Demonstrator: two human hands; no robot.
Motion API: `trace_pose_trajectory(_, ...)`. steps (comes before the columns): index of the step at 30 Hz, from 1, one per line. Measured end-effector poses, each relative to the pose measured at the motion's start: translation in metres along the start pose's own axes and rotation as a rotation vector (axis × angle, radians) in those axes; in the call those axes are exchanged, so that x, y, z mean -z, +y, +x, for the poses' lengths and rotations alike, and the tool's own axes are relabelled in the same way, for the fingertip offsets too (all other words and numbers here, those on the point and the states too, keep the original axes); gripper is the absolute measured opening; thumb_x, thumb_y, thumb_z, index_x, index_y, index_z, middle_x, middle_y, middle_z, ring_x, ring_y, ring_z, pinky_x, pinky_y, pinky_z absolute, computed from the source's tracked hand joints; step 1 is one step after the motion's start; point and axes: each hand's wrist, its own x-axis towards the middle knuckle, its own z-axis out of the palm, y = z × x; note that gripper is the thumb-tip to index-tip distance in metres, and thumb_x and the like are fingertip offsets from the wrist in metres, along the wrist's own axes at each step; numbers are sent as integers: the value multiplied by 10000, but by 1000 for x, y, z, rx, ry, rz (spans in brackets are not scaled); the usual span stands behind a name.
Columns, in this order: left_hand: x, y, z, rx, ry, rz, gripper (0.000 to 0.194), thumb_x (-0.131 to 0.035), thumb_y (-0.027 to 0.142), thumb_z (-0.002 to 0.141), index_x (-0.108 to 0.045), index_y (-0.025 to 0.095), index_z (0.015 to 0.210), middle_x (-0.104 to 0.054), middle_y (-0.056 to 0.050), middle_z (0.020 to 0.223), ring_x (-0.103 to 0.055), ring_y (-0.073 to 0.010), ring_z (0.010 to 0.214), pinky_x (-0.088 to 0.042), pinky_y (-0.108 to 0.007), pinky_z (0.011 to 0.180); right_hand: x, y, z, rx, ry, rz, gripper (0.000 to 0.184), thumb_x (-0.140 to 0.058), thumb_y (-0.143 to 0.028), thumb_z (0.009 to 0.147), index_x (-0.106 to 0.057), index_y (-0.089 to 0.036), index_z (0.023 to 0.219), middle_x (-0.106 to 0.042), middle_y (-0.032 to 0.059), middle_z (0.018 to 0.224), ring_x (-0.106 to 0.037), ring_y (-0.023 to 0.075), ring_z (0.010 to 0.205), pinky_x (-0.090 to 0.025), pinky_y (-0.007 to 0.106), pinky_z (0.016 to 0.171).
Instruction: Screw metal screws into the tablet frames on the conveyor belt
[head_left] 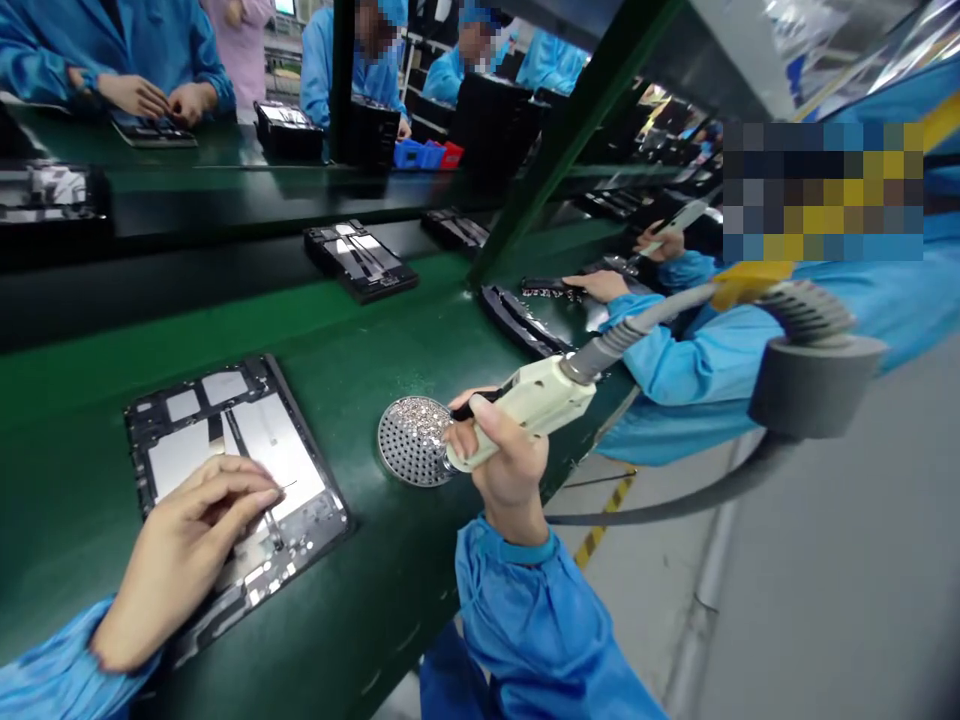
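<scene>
My left hand (pixel 202 530) is over an opened tablet (pixel 274 435) lying on the green bench. Its thumb and fingers are pinched together, and a thin dark sliver shows at their tips; I cannot make out what it is. In my right hand (pixel 517 460) is a cream electric screwdriver (pixel 551 395), fingers wrapped around its body, with a grey cable sleeve at its back end. The screwdriver's front end is at the edge of a round perforated metal dish (pixel 409 470) holding many small screws (pixel 420 415). The bit's tip cannot be made out.
Another opened tablet stack (pixel 360 260) sits farther back on the bench (pixel 225 320). A slanted green post (pixel 555 160) rises behind the dish. On the right, a co-worker's hands (pixel 600 285) handle parts. The cable (pixel 675 500) hangs beside the bench edge.
</scene>
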Motion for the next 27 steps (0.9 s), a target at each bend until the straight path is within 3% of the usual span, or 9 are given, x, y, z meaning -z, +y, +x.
trace_pose_trajectory(3, 0, 5, 0, 9, -18, 29, 455, -749, 751, 783, -832, 309, 714, -799, -38, 863, -751, -232, 811, -596, -278, 768, 1, 2, 0, -10, -7, -16, 357, -863, -494, 729, -634, -225, 681, -475, -75, 416, -470, 117, 376, -455, 292, 454)
trace_pose_trajectory(9, -2, 7, -1, 173, 14, -7, 569, -811, 798, 655, -800, 236, 745, -763, -58, 740, -642, -187, 562, -499, -248, 505, 2, 6, 1, 13, -17, -66, 417, -846, -502, 753, -552, -243, 610, -498, -61, 448, -496, 123, 390, -489, 309, 467)
trace_pose_trajectory(18, -2, -4, -5, 151, -5, -58, 483, -792, 696, 758, -796, 215, 802, -790, -77, 881, -704, -213, 750, -553, -261, 646, 0, 8, 3, -9, -27, -46, 385, -853, -490, 739, -590, -229, 633, -457, -76, 390, -475, 118, 362, -524, 310, 484)
trace_pose_trajectory(27, -4, -7, -7, 140, 6, -57, 366, -763, 567, 787, -784, 202, 815, -773, -66, 868, -649, -182, 695, -500, -255, 605, -1, 7, 5, -23, 28, -1, 340, -878, -465, 685, -678, -191, 688, -482, -69, 380, -464, 112, 335, -491, 292, 434)
